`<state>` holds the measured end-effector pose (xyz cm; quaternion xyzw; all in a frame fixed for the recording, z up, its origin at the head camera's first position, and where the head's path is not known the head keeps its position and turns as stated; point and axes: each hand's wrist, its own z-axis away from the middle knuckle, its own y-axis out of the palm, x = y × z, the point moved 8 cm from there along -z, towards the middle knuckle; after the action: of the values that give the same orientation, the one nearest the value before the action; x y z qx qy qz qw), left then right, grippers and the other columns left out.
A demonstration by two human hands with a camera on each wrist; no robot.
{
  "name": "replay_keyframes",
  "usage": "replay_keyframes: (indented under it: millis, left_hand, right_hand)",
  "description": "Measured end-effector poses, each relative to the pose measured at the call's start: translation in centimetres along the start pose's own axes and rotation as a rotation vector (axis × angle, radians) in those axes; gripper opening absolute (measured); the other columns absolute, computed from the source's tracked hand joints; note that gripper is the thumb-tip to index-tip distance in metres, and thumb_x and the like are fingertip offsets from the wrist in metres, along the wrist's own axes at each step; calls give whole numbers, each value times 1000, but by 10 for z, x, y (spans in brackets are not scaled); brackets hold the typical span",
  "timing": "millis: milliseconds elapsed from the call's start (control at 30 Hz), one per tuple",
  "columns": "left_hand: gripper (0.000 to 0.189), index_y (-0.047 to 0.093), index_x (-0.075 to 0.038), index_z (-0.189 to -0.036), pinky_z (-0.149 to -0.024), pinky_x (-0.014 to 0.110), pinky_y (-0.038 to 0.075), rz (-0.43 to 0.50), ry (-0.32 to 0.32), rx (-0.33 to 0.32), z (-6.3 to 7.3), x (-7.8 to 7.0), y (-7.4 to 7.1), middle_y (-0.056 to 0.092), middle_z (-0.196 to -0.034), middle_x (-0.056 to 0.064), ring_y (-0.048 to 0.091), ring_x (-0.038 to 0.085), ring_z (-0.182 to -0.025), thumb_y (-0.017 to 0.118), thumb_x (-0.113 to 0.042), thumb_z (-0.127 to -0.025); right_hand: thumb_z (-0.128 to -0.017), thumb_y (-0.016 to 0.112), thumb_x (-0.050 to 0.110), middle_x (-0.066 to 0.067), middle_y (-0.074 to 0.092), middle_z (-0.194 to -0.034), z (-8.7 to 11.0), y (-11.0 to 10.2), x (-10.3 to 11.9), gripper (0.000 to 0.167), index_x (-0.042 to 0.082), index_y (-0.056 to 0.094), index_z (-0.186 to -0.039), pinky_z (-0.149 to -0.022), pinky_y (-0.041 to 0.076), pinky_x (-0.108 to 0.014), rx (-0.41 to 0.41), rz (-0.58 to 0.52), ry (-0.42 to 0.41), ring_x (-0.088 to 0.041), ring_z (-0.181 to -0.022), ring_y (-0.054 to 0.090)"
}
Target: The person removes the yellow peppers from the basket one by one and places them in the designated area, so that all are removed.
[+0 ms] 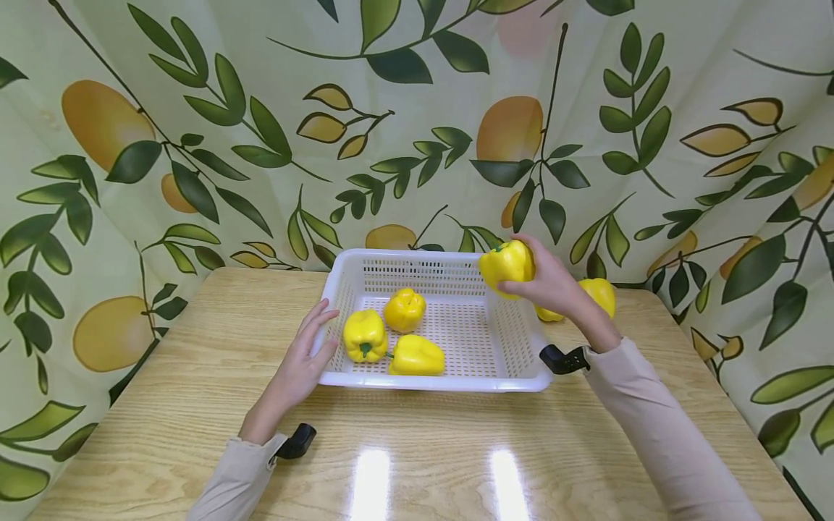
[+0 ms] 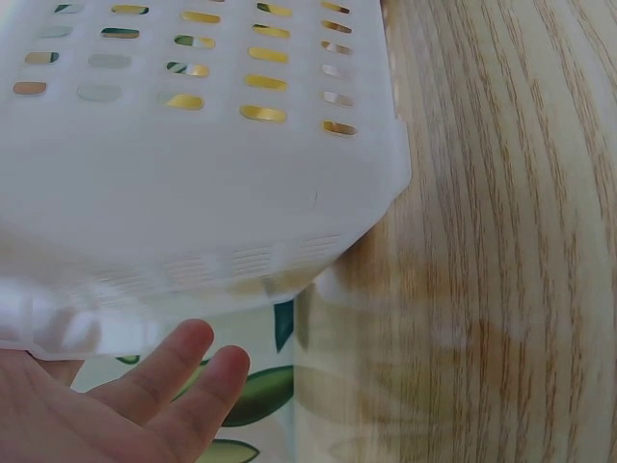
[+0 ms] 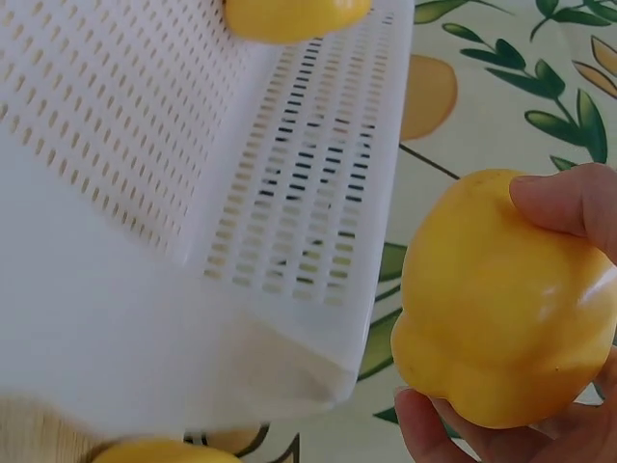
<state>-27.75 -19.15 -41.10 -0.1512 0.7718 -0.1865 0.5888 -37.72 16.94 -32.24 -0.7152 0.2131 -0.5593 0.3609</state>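
Observation:
In the head view my right hand (image 1: 549, 278) grips a yellow bell pepper (image 1: 507, 265) above the back right corner of a white plastic basket (image 1: 430, 383). The right wrist view shows thumb and fingers around that pepper (image 3: 506, 299), beside the basket wall. My left hand (image 1: 305, 354) rests at the basket's left rim, fingers extended; in the left wrist view its fingers (image 2: 198, 386) lie straight along the outer wall. Inside the basket, toward the left, sit three yellow bell peppers: one at the left (image 1: 365, 336), one behind (image 1: 405, 310) and one on its side (image 1: 417, 355).
More yellow peppers (image 1: 598, 295) lie on the wooden table (image 1: 417, 449) right of the basket, partly hidden by my right arm. A leaf-and-fruit patterned curtain (image 1: 417, 166) hangs behind the table and along its sides. Black wrist cameras (image 1: 563, 359) are strapped to both sleeves.

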Motion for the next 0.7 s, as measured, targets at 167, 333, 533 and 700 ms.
replay_keyframes:
  millis: [167,333,533,700]
  left_hand:
    - [45,43,0,-143,-119,70,11,-2,-4,2,0,0,0,17,-165,16,12,43,-153,49,-6,-99]
    - [45,43,0,-143,-119,70,10,-1,-4,5,-1,0,0,17,-165,16,11,43,-153,49,-6,-99]
    - [45,43,0,-143,-119,70,10,0,-1,6,-1,1,0,17,-165,16,11,43,-153,49,-6,-99]
    - [45,43,0,-143,-119,70,10,2,-1,6,-1,1,0,17,-165,15,11,43,-153,49,-6,-99]
  right_hand:
    - [-82,77,24,-23,49,-133,6,-10,-5,89,10,25,-153,-83,50,-39,-10,2,11,-36,-103,55]
    - [-83,76,26,-25,48,-133,13,-19,-14,91,10,22,-155,-81,51,-37,-29,12,32,-37,-103,56]
    - [-84,75,25,-27,48,-133,18,-27,-22,91,6,22,-155,-80,52,-37,-54,32,20,-38,-103,55]
    - [-86,74,27,-27,47,-133,23,-32,-30,90,7,20,-155,-81,53,-38,-47,46,38,-38,-104,55]
